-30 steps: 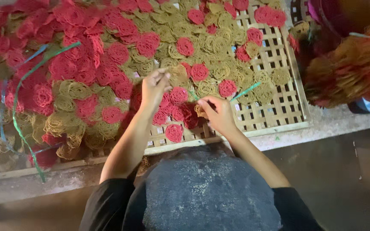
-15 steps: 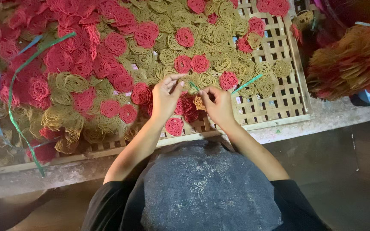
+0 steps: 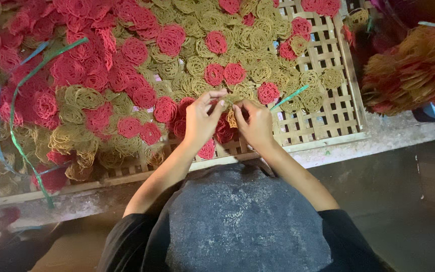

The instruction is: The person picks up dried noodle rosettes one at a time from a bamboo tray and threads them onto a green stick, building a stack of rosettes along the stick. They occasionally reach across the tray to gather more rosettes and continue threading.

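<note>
Red and yellow coils [image 3: 127,95] crowd the hands [image 3: 227,118] — bamboo tray [image 3: 328,126] beneath.

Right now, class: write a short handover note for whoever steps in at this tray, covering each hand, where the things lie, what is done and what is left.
Left hand: pinching one end of a small yellow noodle coil.
Right hand: gripping the same coil from the other side, over the near edge of the bamboo tray.
Laid out: red coils and yellow coils cover most of the tray.
Left: bare slats at the tray's right side; the coil in hand is not yet set down.
</note>
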The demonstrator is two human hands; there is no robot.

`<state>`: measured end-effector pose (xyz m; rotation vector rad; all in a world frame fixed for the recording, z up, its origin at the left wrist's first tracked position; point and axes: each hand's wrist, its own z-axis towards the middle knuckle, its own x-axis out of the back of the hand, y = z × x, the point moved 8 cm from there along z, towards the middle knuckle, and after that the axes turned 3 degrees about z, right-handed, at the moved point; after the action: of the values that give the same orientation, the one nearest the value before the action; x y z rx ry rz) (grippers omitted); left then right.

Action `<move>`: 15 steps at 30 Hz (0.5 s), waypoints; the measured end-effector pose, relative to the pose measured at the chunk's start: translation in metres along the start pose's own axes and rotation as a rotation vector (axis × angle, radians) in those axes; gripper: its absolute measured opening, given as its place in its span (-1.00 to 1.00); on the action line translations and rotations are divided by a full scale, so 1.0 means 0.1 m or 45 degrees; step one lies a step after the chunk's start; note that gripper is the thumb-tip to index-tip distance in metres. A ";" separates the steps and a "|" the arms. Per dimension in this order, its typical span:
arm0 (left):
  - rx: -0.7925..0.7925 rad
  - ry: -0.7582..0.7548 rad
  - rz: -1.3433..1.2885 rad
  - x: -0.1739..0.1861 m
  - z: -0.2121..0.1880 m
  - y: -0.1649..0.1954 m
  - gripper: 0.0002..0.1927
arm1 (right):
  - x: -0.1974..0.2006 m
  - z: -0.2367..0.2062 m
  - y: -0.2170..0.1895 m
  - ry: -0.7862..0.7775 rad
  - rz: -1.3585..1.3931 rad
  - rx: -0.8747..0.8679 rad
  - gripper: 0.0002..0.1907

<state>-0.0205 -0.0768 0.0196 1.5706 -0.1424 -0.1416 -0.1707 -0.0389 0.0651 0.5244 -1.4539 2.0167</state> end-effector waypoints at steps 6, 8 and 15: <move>-0.014 -0.203 -0.106 -0.10 -0.03 -0.12 -0.79 | -0.01 -0.01 0.05 -0.035 0.115 -0.079 -0.85; -0.075 -0.228 -0.027 -0.09 -0.01 -0.11 -0.74 | 0.01 -0.02 0.04 -0.046 0.130 -0.035 -0.85; 0.073 -0.117 -0.162 -0.16 0.04 0.00 -0.83 | 0.09 -0.12 0.14 -0.126 0.173 -0.070 -0.91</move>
<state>-0.0373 -0.0781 0.0192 1.6308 -0.1192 -0.3121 -0.1869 -0.0286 0.0568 0.5217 -1.6395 2.0738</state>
